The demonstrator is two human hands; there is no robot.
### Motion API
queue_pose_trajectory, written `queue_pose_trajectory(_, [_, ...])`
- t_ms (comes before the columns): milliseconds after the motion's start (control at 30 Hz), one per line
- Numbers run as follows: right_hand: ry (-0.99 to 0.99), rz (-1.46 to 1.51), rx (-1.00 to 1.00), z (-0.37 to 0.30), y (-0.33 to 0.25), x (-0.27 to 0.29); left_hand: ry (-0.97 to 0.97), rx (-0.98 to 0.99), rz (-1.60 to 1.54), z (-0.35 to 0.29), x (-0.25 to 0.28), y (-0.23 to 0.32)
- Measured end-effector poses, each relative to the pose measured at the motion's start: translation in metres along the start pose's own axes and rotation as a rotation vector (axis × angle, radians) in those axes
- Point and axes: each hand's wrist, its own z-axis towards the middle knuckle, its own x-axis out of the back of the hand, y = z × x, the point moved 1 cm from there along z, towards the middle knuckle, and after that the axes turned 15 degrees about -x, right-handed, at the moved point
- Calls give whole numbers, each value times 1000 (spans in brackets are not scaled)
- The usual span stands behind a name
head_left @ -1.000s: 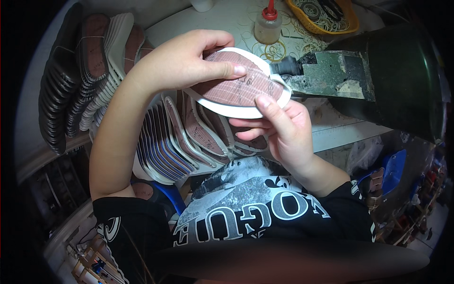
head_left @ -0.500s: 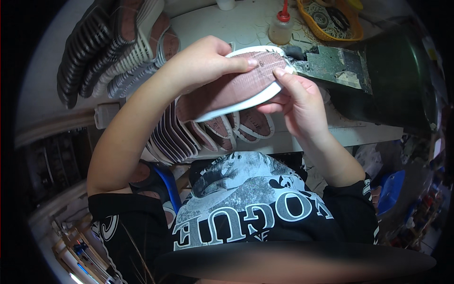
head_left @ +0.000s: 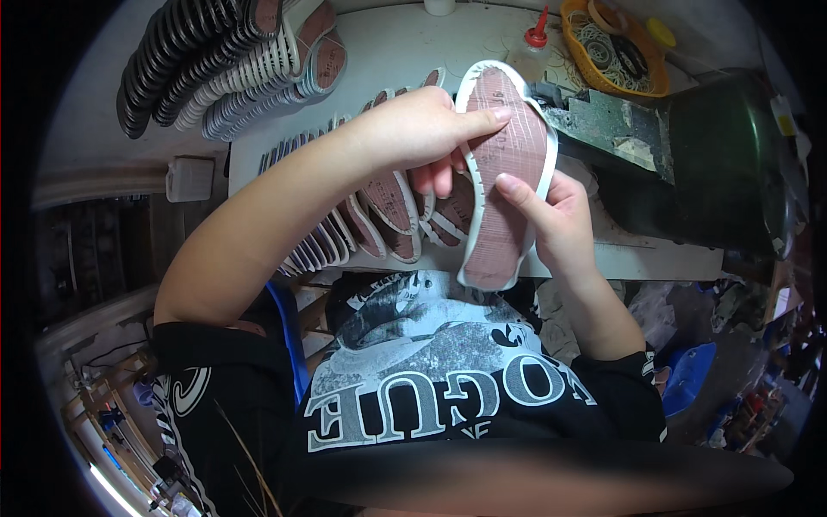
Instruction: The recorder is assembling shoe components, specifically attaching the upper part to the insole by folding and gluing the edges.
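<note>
Both my hands hold one shoe insole (head_left: 512, 181), pinkish-brown on its facing side with a white edging folded round the rim. It stands nearly lengthwise in front of me, its wide end away from me. My left hand (head_left: 431, 129) grips the left edge near the far end, thumb on the brown face and fingers behind. My right hand (head_left: 560, 215) pinches the right edge around the middle, thumb also on the face. The upper right rim is beside the working end of a dark green machine (head_left: 603, 125); whether they touch I cannot tell.
Rows of similar insoles (head_left: 379, 207) lie on the white table (head_left: 388, 43) behind my left arm. Stacks of black and white-edged insoles (head_left: 207, 65) stand at the far left. A red-capped bottle (head_left: 536, 47) and a yellow basket (head_left: 594, 73) with cords are at the back.
The insole has turned from slanting sideways to nearly lengthwise, its narrow end swinging toward me. My right hand has shifted from its far end to the middle of its right edge.
</note>
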Motion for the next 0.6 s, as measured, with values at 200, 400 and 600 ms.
queue_pose_trajectory(200, [-44,67,-23,18,-9,-3,139,-128,18,4,5,-10])
queue_pose_trajectory(400, [-23,16,-51,18,-5,-7,282,-228,-53,13,15,-22])
queue_pose_trajectory(600, [-110,74,-314,-26,20,-7,313,-248,-77,17,18,-19])
